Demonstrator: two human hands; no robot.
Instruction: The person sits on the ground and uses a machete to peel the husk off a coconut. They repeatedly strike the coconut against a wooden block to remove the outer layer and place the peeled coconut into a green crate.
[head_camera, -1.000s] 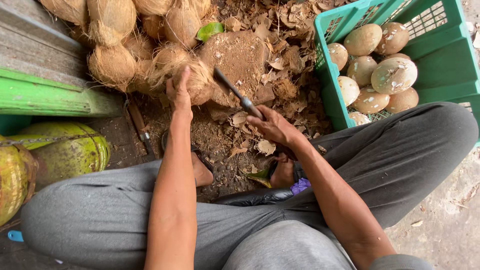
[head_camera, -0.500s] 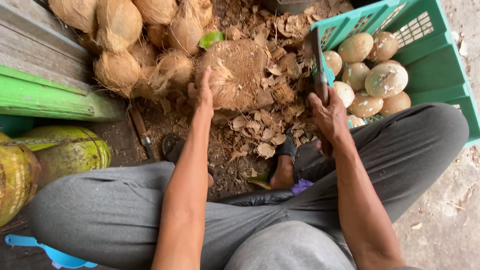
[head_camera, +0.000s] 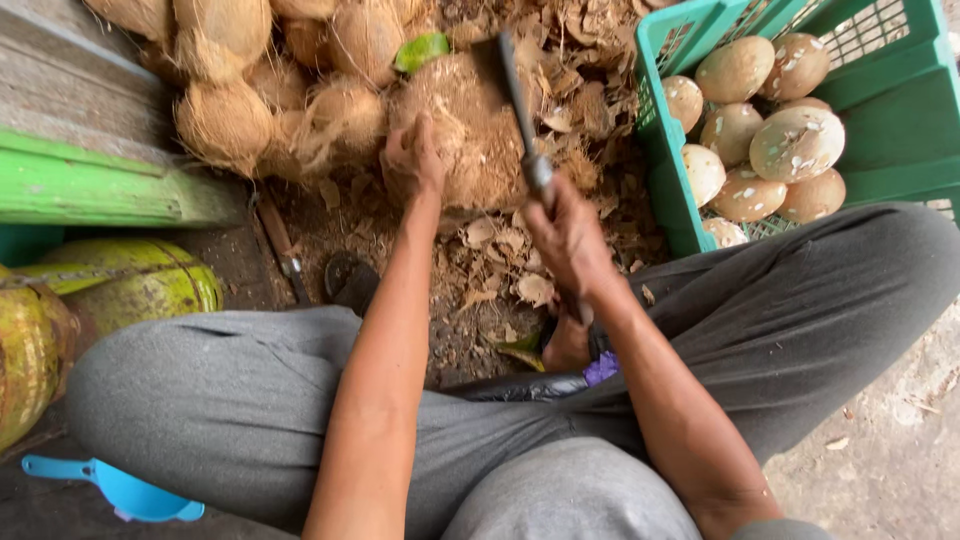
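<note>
While left grip (head_camera: 412, 160) steadies coconut (head_camera: 470, 130), knife (head_camera: 515, 95) above

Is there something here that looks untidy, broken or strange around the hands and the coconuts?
Yes, somewhat. Dry husk scraps lie scattered over the ground between the person's knees. A second knife lies loose in the dirt beside the green plank. The left hand steadies the husked coconut close to the blade held by the right hand.
</note>
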